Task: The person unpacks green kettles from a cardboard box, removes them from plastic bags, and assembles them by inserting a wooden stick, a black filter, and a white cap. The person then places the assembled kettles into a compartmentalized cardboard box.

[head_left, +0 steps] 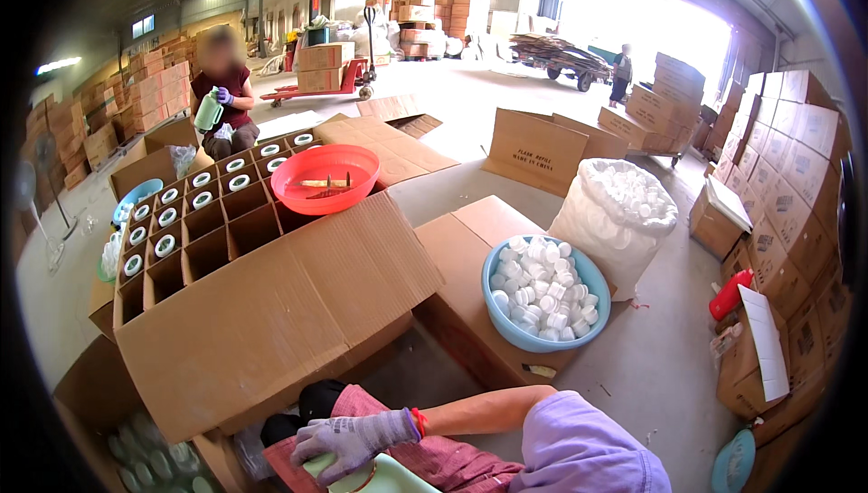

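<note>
Your gloved fingers (318, 443) curl over the top of a pale green bottle (380, 477) resting on your lap at the bottom edge of the view, the right hand (353, 439) in a grey knit glove closing down on the bottle's neck end, its forearm coming in bare from a lilac sleeve (588, 448). Your left hand does not show, so its grip cannot be told. The bottle lies against the pink checked cloth (434, 461) over your knees, just below the near flap of a large open cardboard carton (271, 312). Inside that carton, a grid of card dividers (194, 231) holds rows of capped bottles (165, 244) along the far left cells, while the nearer cells stand unfilled. A red plastic basin (325, 178) sits on the carton's far corner. To your right, a blue basin (544, 294) heaped with white caps rests on a flattened box (470, 258), and just behind it stands a bulging white sack (619, 217) of more caps. Low at your left, another carton (149, 457) shows the shoulders of uncapped green bottles. Across the carton, a second person (226, 100) in a maroon top sits holding 1 pale green bottle in purple gloves. Stacked cartons (787, 177) line the right wall, a red pallet jack (316, 86) stands on the warehouse floor behind, and another person (622, 73) stands near the bright open doorway.
</note>
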Action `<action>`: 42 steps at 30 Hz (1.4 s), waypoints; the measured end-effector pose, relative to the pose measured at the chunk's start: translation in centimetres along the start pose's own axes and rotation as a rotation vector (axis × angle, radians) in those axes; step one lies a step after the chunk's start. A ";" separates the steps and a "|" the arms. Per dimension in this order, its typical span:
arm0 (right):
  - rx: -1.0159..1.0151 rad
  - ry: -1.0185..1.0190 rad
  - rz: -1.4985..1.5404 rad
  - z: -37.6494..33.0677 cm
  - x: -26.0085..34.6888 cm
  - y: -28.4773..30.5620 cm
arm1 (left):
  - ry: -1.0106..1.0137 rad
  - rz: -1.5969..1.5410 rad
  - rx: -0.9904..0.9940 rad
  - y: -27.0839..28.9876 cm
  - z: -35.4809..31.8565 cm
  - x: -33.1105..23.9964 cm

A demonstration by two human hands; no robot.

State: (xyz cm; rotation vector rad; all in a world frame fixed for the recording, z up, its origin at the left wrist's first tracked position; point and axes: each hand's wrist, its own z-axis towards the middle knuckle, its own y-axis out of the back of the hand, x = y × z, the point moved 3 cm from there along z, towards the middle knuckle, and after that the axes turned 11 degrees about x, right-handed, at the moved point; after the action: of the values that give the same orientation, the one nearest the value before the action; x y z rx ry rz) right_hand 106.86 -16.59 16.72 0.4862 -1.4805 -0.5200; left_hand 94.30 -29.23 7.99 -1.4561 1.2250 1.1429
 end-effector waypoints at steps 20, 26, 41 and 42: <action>-0.012 0.195 0.237 2.5 1.5 5.6 | 0.058 -0.072 -0.169 0.5 -4.9 0.0; 0.176 -0.040 -0.008 -0.3 1.2 3.3 | 0.104 0.071 0.060 -1.8 -9.6 -2.2; 0.200 -0.219 0.111 5.8 0.6 1.9 | 0.052 0.654 -1.006 18.5 -17.6 7.3; 0.173 -0.214 0.107 5.9 0.3 2.1 | 0.048 0.708 -1.066 21.9 -18.7 8.0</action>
State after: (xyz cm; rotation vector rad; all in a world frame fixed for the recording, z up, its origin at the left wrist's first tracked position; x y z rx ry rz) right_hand 101.00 -15.05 18.40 0.4944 -1.7561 -0.3692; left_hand 75.21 -51.45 2.04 -1.8104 1.2455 2.5155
